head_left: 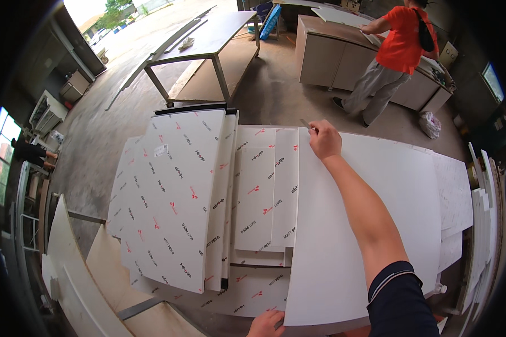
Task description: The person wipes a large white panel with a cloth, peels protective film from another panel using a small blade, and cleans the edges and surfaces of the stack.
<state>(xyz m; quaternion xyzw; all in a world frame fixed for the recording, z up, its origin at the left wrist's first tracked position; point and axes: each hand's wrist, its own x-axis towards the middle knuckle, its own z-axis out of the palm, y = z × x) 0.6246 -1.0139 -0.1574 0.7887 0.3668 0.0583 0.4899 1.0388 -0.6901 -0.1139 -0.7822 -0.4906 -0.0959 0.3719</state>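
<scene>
Dark sleeve [398,303] over white panel [360,236], right hand [325,140] at its far-left corner, fingers pinching a thin strip [305,123], left hand [266,324] at its near-left corner, finger hold unclear, patterned boards [166,196] to its left

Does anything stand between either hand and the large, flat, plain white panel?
Nothing visible does: the left hand is at the white panel's near left corner, and the right hand, holding a small thin grey strip, is at its far left corner.
</scene>
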